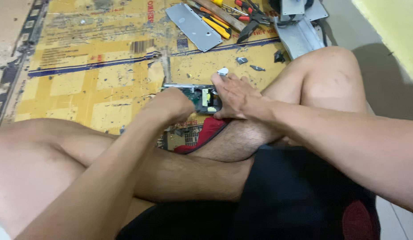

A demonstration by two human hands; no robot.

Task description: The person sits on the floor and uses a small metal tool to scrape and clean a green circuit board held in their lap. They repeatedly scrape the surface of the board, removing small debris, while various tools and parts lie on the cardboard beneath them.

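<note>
A person sits cross-legged on a flattened yellow cardboard carton [82, 75] spread over the floor, both hands at a small green circuit board [205, 98] lying near the middle of the carton's near edge, just beyond the crossed shins. The left hand [171, 106] is closed into a loose fist at the board's left end; whether it grips a tool or the board itself cannot be told. The right hand [235, 95] lies flat with fingers spread, pressing down on the board's right end. Judging by how things lie, the work looks to be mid-way: the board sits bare out of its housing, a grey metal cover plate [194, 26] rests loose toward the carton's far edge, and small dark loose parts [242, 60] are scattered just beyond the hands, so reassembly or further stripping seems left to do. The carton bears blue stripes, a dark barcode block near its far middle and red lettering, all scuffed and torn. To the right of the plate lie yellow-handled screwdrivers [215, 24] and red-handled pliers [253, 15], with a grey metal housing [299, 33] at the far right corner, beside a yellow wall [393, 26].
</note>
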